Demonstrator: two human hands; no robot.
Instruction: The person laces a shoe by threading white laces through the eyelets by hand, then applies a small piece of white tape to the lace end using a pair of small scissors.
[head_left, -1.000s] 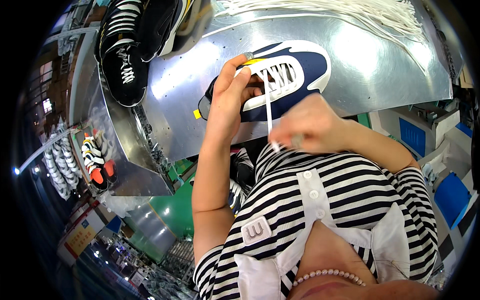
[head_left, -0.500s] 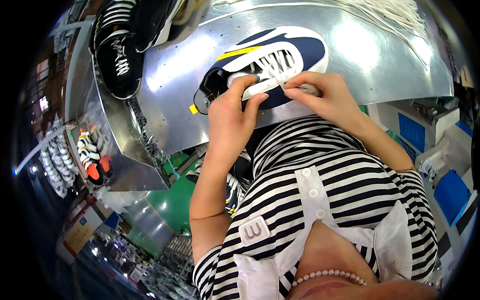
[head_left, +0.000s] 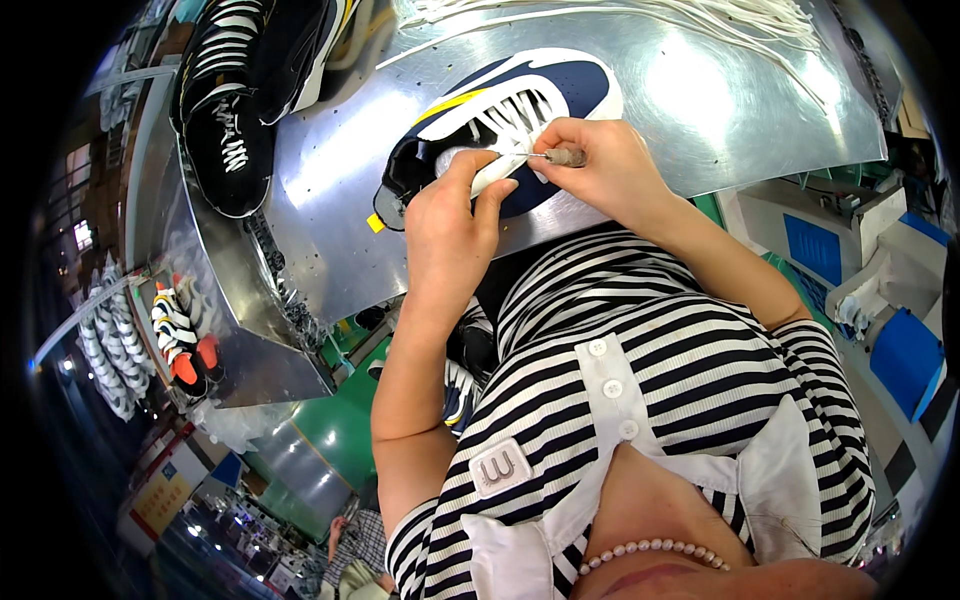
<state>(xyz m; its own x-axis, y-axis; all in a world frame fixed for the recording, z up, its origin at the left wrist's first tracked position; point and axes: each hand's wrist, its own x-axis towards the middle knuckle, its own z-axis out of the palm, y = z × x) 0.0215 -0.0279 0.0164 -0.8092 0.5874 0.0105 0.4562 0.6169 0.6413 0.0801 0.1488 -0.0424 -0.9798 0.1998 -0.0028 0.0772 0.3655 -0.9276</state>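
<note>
A navy and white sneaker (head_left: 588,82) with a yellow stripe lies on its sole on the metal table, toe to the right. White shoelace (head_left: 522,110) crosses its far eyelets. My left hand (head_left: 440,235) is closed on the white eyelet edge nearest me, pinching it between thumb and fingers. In my right hand (head_left: 612,165) is an awl (head_left: 567,156) with a brown handle and thin metal shaft, held by the fingertips. Its shaft points left at the eyelet edge, close to my left fingers; the tip is too small to make out.
Black shoes with white laces (head_left: 228,155) stand at the table's left end. Loose white laces (head_left: 700,20) lie along the far side. The metal table (head_left: 740,130) ends in an edge just before my body. Striped shoes (head_left: 178,335) sit lower left.
My right hand has shifted slightly left and turned; the awl, earlier tucked in that hand while the fingers were at the lace, now points at the eyelet edge. My left hand keeps its pinch.
</note>
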